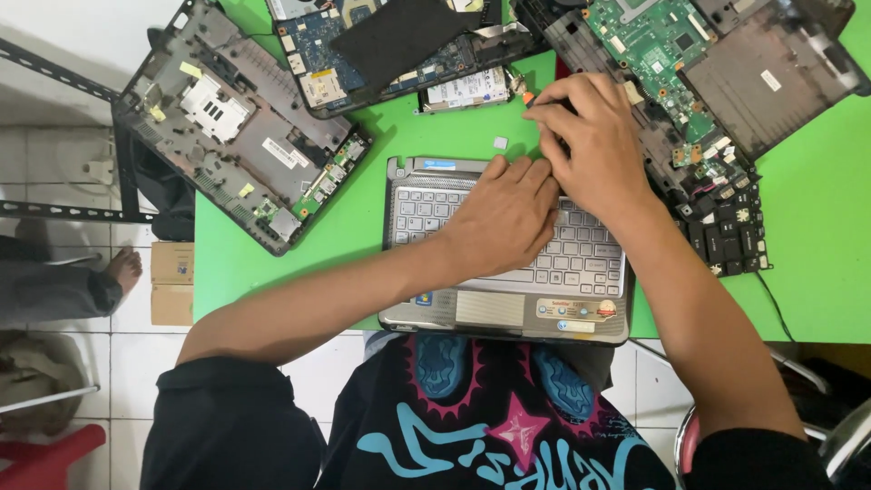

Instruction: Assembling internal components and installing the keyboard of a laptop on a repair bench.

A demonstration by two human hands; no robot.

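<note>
— Where's the laptop base, and how does it lie?

— In the middle of the frame, on the green table, its near edge overhanging toward the person's lap. The long axis runs left to right, tilted a touch clockwise. The touchpad and palm rest face the bottom of the frame; the hinge edge points to the top.

— What does it look like?

— Silver-grey, with pale keys, a few small stickers along the palm rest, and no screen on it.

— And the hands?

— The left hand lies flat on the keyboard, fingers together and reaching toward the upper edge. The right hand sits just above it at the upper right corner of the base, fingers curled and bunched. It seems to pinch a small tool with an orange bit showing at the fingertips, though the hand hides most of it, so I can't be sure of the grip.

— What's around?

— A stripped grey laptop shell at the upper left, lying diagonally. A blue circuit board with a black sheet over it at top centre. A green circuit board in a dark shell at the upper right, and a loose black keyboard piece right of the right forearm. A tiny white square rests on the table just above the base. Both forearms cross over the keyboard and cover much of it.
</note>
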